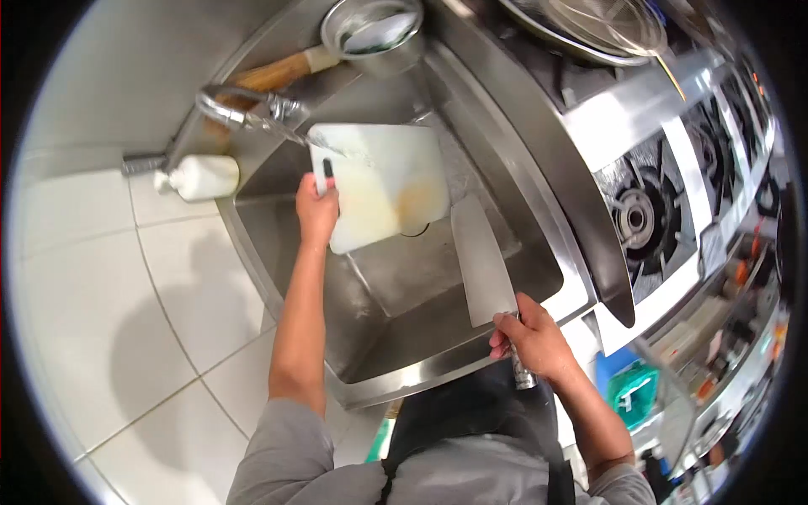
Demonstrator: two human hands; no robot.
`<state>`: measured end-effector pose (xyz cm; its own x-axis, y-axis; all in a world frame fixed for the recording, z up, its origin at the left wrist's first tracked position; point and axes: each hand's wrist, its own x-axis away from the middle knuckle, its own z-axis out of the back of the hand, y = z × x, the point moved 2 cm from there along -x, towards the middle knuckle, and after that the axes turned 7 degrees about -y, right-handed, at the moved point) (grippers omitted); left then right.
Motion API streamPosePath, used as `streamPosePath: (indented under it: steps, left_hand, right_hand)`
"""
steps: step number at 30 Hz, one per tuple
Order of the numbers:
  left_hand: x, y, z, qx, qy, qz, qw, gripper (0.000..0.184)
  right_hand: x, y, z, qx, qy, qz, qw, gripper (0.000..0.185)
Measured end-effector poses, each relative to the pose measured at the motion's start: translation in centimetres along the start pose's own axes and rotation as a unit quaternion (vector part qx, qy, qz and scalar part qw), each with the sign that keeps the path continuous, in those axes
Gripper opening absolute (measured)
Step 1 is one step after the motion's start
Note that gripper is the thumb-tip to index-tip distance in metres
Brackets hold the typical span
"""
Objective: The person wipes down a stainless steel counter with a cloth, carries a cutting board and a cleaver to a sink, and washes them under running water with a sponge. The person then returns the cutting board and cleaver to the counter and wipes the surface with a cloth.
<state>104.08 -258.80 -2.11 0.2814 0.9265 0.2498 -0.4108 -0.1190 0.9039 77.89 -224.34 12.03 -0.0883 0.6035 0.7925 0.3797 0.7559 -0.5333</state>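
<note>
With its fingers through the handle slot, my left hand (317, 210) grips a white cutting board (379, 172) by its left edge. The board is held over the sink (404, 286), and water from the faucet (252, 109) runs onto its upper left part. A yellowish-brown stain shows near its lower right corner. My right hand (532, 338) is closed around the handle of a wide-bladed knife (481, 261). Its blade points up and away from me over the right side of the sink, close to the board but apart from it.
A metal bowl (370, 59) stands at the sink's far corner, near a brush-like wooden thing (273, 74). At the left rim sits a white bottle (206, 178). To the right are a stove burner (635, 217) and a pan with strainers (602, 25). A green basket (633, 391) is lower right.
</note>
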Motion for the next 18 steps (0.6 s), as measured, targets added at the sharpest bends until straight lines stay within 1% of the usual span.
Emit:
streamPosePath:
  steps: [1,4,5,8,10,12,14,16,17,18]
  left_hand:
    - [-1.5,2.6,-0.7,-0.01,-0.042,-0.018,0.999,0.016]
    - [-5.0,8.8,-4.2,-0.034,-0.167,0.016,0.985,0.014]
    - [-6.8,8.4,-4.4,-0.064,-0.212,0.025,0.975,0.017]
    - [-8.0,8.8,-5.5,-0.02,-0.271,0.117,0.955,0.032]
    - [-7.4,8.7,-6.4,-0.142,-0.127,0.147,0.971,0.048]
    - [-9.4,5.7,-4.2,-0.072,-0.222,0.199,0.952,0.046]
    - [-8.5,4.8,-3.1,0.019,-0.271,0.208,0.939,0.034]
    - [-6.8,4.1,-3.0,0.037,-0.215,0.221,0.951,0.027]
    - [-5.9,4.0,-2.7,0.046,-0.184,0.225,0.956,0.023]
    - [-5.6,3.8,-1.6,0.049,-0.183,0.216,0.958,0.024]
  right_hand:
    - [0.5,0.3,0.1,-0.006,-0.01,0.013,1.0,0.022]
    - [1.6,1.8,0.2,-0.031,-0.04,0.043,0.998,0.023]
    - [1.7,2.3,0.2,-0.031,-0.046,0.056,0.997,0.023]
    - [1.3,5.2,0.2,-0.022,-0.047,0.118,0.992,0.022]
    - [1.4,6.2,0.0,-0.035,-0.043,0.135,0.989,0.023]
    - [2.0,5.8,0.1,-0.008,-0.037,0.128,0.991,0.024]
    - [2.8,5.4,0.6,-0.009,-0.046,0.129,0.991,0.025]
    - [2.6,5.5,0.8,0.002,-0.057,0.145,0.988,0.025]
    - [2.7,5.6,0.9,0.001,-0.063,0.137,0.989,0.025]
    - [2.8,5.4,1.1,0.012,-0.064,0.14,0.988,0.026]
